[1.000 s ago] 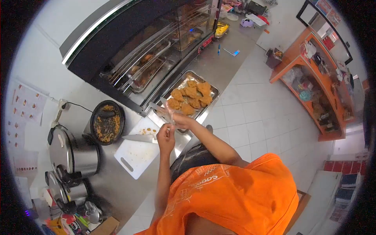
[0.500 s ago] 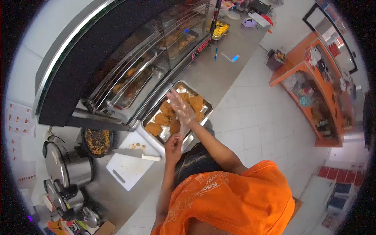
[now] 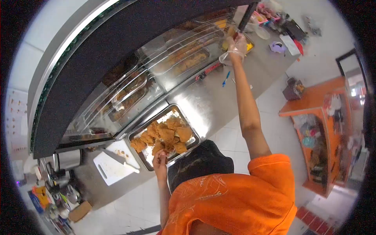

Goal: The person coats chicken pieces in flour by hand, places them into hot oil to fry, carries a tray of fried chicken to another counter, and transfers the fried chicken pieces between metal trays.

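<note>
My right hand (image 3: 236,47), in a clear plastic glove, reaches to the far end of the glass display cabinet (image 3: 168,96), beside a tray of yellow food (image 3: 249,46). Its fingers are curled; what they hold, if anything, is too blurred to tell. Bare and low at the front edge of a metal tray (image 3: 194,145), my left hand (image 3: 160,160) has its fingers pressed together, their contents unclear. Several pieces of brown breaded food (image 3: 166,134) lie in that tray, close to my left fingertips.
A knife (image 3: 117,158) lies across a white cutting board (image 3: 109,172) left of the tray. Metal pots (image 3: 66,158) stand farther left. A blue pen (image 3: 226,78) rests on the counter (image 3: 203,105). An orange shelf unit (image 3: 313,98) is at the right.
My right hand has left my left hand and stretched far up and right along the cabinet. The left hand has moved slightly down and left. The view has shifted.
</note>
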Action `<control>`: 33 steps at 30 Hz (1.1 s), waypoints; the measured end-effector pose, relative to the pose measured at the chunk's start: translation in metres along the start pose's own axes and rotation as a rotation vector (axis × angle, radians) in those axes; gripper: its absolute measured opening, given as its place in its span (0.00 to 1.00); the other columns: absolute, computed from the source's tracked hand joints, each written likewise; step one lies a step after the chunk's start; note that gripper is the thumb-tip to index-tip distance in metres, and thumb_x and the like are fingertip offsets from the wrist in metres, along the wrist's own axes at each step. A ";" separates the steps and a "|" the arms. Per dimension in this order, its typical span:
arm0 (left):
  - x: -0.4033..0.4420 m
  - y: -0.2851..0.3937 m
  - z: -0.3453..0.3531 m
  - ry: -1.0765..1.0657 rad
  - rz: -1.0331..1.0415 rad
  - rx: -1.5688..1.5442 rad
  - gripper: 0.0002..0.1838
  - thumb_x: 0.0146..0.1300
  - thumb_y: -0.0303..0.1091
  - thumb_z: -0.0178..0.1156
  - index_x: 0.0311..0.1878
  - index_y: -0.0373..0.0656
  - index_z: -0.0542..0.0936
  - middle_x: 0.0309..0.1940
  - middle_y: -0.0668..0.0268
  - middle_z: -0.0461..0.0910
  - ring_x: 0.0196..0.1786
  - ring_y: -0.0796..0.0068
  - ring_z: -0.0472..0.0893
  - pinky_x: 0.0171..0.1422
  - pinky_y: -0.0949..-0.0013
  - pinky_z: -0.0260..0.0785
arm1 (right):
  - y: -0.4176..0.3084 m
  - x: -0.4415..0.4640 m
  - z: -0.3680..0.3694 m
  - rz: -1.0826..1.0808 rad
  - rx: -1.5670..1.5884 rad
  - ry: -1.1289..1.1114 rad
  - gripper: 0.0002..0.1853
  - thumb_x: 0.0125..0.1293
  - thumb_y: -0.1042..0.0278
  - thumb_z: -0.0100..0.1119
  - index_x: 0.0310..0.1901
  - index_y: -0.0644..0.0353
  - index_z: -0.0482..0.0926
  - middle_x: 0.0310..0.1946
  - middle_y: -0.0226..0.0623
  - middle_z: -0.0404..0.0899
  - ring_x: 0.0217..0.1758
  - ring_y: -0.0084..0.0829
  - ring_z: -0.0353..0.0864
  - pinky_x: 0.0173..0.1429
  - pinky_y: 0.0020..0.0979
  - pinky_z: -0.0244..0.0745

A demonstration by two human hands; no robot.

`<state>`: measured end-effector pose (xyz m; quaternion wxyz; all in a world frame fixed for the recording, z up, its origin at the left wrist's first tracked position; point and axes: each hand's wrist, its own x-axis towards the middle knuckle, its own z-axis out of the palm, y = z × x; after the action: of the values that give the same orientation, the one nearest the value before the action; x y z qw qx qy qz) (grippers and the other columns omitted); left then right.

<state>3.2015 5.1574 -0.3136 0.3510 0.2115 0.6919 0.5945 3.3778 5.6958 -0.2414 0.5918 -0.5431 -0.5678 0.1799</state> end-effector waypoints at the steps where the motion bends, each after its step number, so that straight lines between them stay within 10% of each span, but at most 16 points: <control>1: 0.002 -0.001 0.002 0.019 -0.073 -0.087 0.10 0.70 0.36 0.55 0.47 0.40 0.78 0.27 0.75 0.75 0.23 0.90 0.60 0.26 0.79 0.49 | 0.001 -0.004 -0.001 -0.058 0.044 0.006 0.25 0.55 0.56 0.64 0.48 0.65 0.73 0.37 0.45 0.82 0.42 0.39 0.81 0.51 0.38 0.73; 12: 0.019 0.038 0.040 0.141 0.038 0.247 0.12 0.68 0.41 0.59 0.44 0.41 0.79 0.26 0.77 0.72 0.26 0.90 0.63 0.29 0.81 0.52 | -0.029 -0.114 0.033 -0.133 0.246 -0.213 0.15 0.60 0.61 0.62 0.46 0.59 0.76 0.33 0.34 0.80 0.39 0.26 0.79 0.45 0.31 0.74; 15: 0.023 0.028 0.036 0.000 0.080 0.284 0.11 0.67 0.38 0.61 0.45 0.41 0.79 0.28 0.76 0.74 0.29 0.89 0.67 0.33 0.82 0.58 | -0.054 -0.129 0.020 -0.085 0.591 -0.415 0.14 0.61 0.59 0.59 0.43 0.59 0.76 0.36 0.44 0.81 0.39 0.40 0.80 0.45 0.38 0.73; 22: -0.010 0.014 0.022 -0.006 0.055 0.403 0.10 0.66 0.36 0.61 0.46 0.43 0.80 0.33 0.75 0.78 0.32 0.87 0.72 0.35 0.81 0.62 | -0.007 -0.019 0.014 0.057 -0.158 0.002 0.19 0.59 0.59 0.64 0.44 0.66 0.77 0.36 0.39 0.82 0.38 0.26 0.82 0.41 0.27 0.75; 31: -0.027 -0.008 0.028 0.024 0.064 0.386 0.11 0.67 0.36 0.60 0.47 0.41 0.78 0.36 0.71 0.79 0.36 0.83 0.73 0.41 0.77 0.66 | 0.065 -0.006 0.075 0.268 0.315 -0.182 0.25 0.55 0.62 0.68 0.48 0.67 0.71 0.36 0.48 0.79 0.19 0.32 0.79 0.25 0.34 0.75; 33: -0.027 -0.010 0.035 0.029 0.114 0.382 0.11 0.68 0.36 0.58 0.47 0.41 0.78 0.36 0.71 0.77 0.37 0.81 0.73 0.42 0.75 0.67 | 0.078 -0.052 0.089 -0.078 -0.151 0.044 0.39 0.59 0.58 0.66 0.64 0.71 0.59 0.59 0.55 0.70 0.57 0.44 0.76 0.62 0.36 0.70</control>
<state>3.2462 5.1594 -0.3186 0.2604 0.3045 0.7839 0.4743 3.3175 5.7187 -0.3532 0.5681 -0.5675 -0.5873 0.1017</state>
